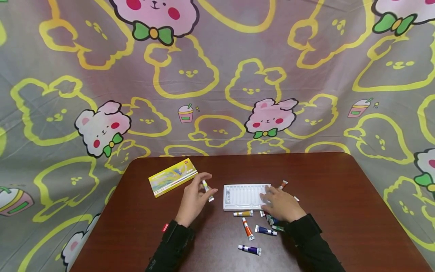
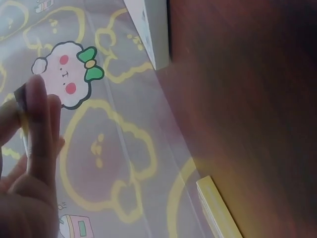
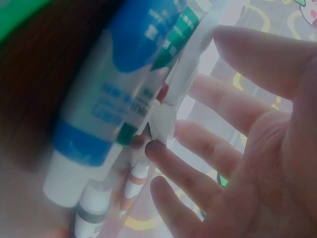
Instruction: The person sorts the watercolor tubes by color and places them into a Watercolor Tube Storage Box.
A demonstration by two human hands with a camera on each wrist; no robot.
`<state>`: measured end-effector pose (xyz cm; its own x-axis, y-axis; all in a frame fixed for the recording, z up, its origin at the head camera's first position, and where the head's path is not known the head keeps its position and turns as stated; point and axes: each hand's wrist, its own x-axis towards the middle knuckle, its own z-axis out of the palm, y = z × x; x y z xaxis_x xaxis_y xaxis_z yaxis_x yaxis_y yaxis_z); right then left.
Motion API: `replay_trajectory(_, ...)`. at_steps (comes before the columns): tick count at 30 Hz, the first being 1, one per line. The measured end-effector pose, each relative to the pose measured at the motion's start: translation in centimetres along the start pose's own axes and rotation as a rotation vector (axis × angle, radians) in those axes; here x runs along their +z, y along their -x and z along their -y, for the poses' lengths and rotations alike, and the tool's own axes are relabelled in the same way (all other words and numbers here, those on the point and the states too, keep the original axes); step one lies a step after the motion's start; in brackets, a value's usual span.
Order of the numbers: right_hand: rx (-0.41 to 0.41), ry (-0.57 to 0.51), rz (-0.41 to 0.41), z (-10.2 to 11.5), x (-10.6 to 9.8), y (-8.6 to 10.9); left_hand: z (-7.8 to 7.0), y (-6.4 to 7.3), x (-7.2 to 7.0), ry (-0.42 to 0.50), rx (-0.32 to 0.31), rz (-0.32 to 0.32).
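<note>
Dark sleeves [image 1: 175, 241] cross a reddish-brown surface [image 1: 343, 200] before grey cartoon-printed cloth [image 1: 214, 105]. The left hand [image 1: 192, 202] pinches a slim white tube [image 1: 205, 186] beside a ribbed white plastic tray [image 1: 238, 207]; right-hand fingers [image 1: 272, 194] spread over it.

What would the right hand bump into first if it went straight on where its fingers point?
Probably the white plastic tray: in the head view, the right hand overlaps its right end, though depth and contact are hard to judge.
</note>
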<state>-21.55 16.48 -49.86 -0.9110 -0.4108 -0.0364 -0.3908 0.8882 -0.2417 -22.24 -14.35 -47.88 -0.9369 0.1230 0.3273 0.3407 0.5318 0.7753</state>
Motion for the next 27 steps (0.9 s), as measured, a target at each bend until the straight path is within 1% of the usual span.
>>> replay_trajectory(1,0.0,0.0,0.0,-0.01,0.0,0.02,0.07,0.0,-0.05,0.019,0.001,-0.003)
replay_trajectory(3,-0.003,0.004,-0.003,-0.06,0.01,0.04,0.23,-0.04,-0.11,0.028,0.008,-0.015)
replay_trajectory(7,-0.006,0.009,-0.006,-0.12,0.01,0.06,0.43,-0.13,-0.16,0.011,0.021,-0.006)
replay_trajectory(11,-0.012,0.008,-0.004,-0.16,-0.01,0.02,0.36,-0.16,-0.16,0.008,0.007,0.042)
replay_trajectory(14,-0.02,0.011,-0.006,-0.2,0.06,-0.05,0.19,-0.13,-0.12,0.026,-0.008,0.086)
replay_trajectory(17,-0.02,0.022,-0.004,-0.34,0.22,-0.05,-0.1,-0.13,-0.01,0.03,-0.005,0.124)
replay_trajectory(20,-0.016,0.026,-0.002,-0.43,0.29,0.0,-0.35,-0.16,0.11,0.064,-0.004,0.14)
replay_trajectory(22,-0.018,0.027,-0.002,-0.41,0.3,-0.04,-0.4,-0.12,0.15,0.116,-0.023,0.141)
replay_trajectory(24,-0.022,0.028,-0.002,-0.31,0.3,-0.12,-0.3,-0.04,0.14,0.176,-0.055,0.136)
replay_trajectory(25,-0.024,0.029,-0.001,-0.25,0.3,-0.16,-0.21,0.03,0.1,0.189,-0.073,0.129)
replay_trajectory(27,-0.029,0.035,0.002,-0.12,0.35,-0.23,0.05,0.19,-0.01,0.181,-0.092,0.111)
